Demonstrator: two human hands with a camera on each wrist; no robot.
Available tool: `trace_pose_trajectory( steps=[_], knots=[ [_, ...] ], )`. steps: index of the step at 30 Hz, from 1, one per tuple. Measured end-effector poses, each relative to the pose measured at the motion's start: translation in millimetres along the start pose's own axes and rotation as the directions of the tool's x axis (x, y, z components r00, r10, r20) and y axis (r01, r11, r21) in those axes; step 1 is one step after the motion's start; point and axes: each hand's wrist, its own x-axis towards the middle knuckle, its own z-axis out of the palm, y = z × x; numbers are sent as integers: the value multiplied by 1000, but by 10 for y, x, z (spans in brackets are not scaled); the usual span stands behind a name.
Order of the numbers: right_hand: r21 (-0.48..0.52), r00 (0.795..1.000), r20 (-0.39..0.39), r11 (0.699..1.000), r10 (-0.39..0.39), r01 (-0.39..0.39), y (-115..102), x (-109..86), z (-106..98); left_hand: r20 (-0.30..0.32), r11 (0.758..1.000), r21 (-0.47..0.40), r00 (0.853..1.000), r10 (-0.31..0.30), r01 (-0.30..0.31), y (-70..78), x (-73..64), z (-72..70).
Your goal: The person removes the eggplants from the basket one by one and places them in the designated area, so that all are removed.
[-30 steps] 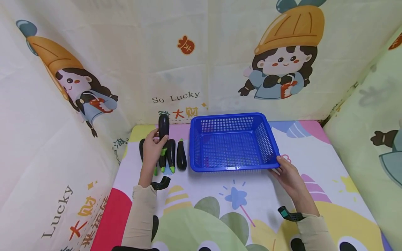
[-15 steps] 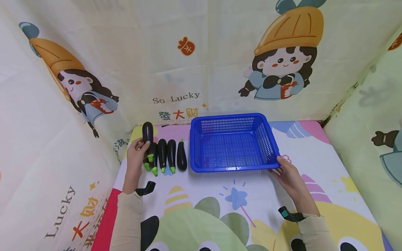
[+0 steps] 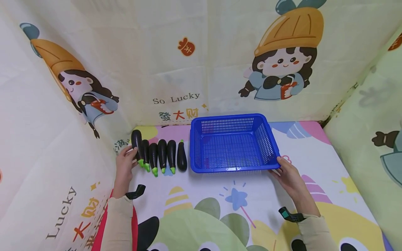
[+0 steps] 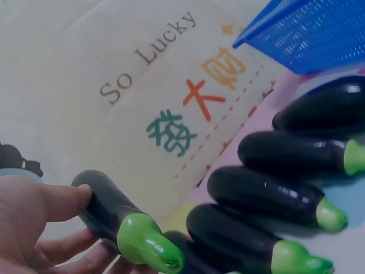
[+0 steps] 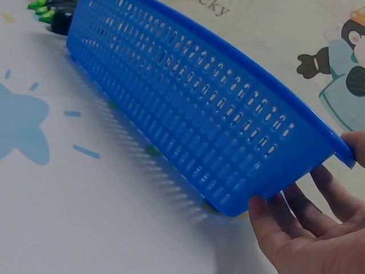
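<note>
My left hand (image 3: pixel 124 166) pinches a dark purple eggplant (image 3: pixel 136 140) at the left end of a row of eggplants (image 3: pixel 162 153). In the left wrist view the thumb and fingers lie around the held eggplant (image 4: pixel 101 197), its green stem end (image 4: pixel 148 242) facing the lower right. Most of the row's green ends point toward the person; the rightmost eggplant (image 3: pixel 181 157) lies the other way. My right hand (image 3: pixel 292 177) grips the front right corner of a blue plastic basket (image 3: pixel 233 170), thumb on the rim and fingers beneath. No item shows inside the basket.
A colourful cartoon-printed cloth (image 3: pixel 226 223) covers the table. Printed curtains (image 3: pixel 220 80) stand behind and along both sides. The left curtain comes close to my left hand. The basket stands just right of the eggplant row.
My left hand has carried the eggplant leftward and down, from above the middle of the row to its left end. The right hand and basket have stayed put.
</note>
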Motion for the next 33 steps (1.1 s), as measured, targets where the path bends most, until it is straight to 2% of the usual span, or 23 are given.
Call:
trace_pose_trajectory(
  steps=[7, 15, 21, 26, 30, 33],
  knots=[
    [27, 1000, -23, 1000, 17, -16, -6, 1, 1, -42, 999, 48, 999, -12, 14, -90, 78, -78],
    [21, 1000, -25, 1000, 0, 1, 5, 12, 0, -66, 992, 87, 994, -90, 95, -216, 160, -131],
    [12, 1000, -21, 1000, -2, 2, 14, 17, -2, -67, 986, 65, 986, -151, 155, -302, 205, -145],
    [2, 1000, -28, 1000, -4, 5, 15, 17, 1, -66, 981, 13, 979, -191, 193, -377, 239, -124],
    [-1, 1000, -30, 1000, 0, 0, 13, 8, 7, -81, 982, -30, 979, -187, 185, -429, 281, -103],
    [4, 1000, -25, 1000, 0, 0, 11, 7, 6, -113, 989, -25, 982, -149, 147, -454, 301, -84]
  ],
)
